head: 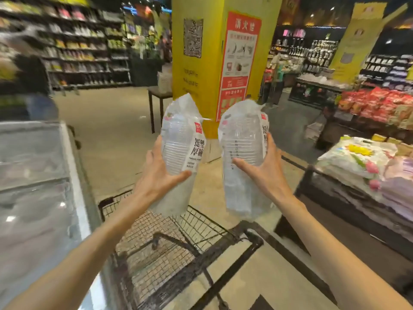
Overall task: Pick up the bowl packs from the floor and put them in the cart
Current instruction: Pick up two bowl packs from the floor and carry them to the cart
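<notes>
The left hand (159,173) grips one bowl pack (182,148), the right hand (263,173) grips the other pack (243,153). Both packs stand upright in the air, side by side. The cart (169,238) lies directly below them, slightly nearer the left hand.

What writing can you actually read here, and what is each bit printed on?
"厚碗": large black characters on the left bowl pack held in the left hand.
"厚": partly seen on the right bowl pack held in the right hand.
"消火栓": heading of the red sign on the yellow pillar.
All smaller print: too blurred.
</notes>
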The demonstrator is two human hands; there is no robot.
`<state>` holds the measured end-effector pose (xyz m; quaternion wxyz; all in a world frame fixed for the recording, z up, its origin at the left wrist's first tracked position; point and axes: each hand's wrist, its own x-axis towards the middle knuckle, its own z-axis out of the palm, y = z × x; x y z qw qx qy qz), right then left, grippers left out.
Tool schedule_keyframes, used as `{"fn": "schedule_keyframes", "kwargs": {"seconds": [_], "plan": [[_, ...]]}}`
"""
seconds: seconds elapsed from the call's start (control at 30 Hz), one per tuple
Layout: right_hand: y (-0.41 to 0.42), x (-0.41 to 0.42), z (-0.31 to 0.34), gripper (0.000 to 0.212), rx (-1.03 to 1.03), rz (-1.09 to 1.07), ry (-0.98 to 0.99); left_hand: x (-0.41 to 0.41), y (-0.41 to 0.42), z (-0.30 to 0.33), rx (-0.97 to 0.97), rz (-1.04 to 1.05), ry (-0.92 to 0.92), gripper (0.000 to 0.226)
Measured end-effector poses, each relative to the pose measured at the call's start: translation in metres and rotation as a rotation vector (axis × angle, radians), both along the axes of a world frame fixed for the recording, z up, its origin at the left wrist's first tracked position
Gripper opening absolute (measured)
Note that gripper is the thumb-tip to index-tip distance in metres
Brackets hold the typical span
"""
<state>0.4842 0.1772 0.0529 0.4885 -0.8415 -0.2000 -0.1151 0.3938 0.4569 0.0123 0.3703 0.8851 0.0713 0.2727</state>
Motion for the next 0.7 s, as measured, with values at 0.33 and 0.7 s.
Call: {"fn": "schedule_keyframes", "kwargs": {"seconds": [0.33,0.7], "plan": [[0.169,0.127,-0.021,0.128,-0.051,0.442,0.002,0.002,0.073,-0.013,-0.047,0.548,0.086,0.136],[0.261,0.192,-0.055,0.134,-0.189,1.030,0.067,-0.007,0.013,-0.036,-0.222,1.251,0.203,0.131]]}}
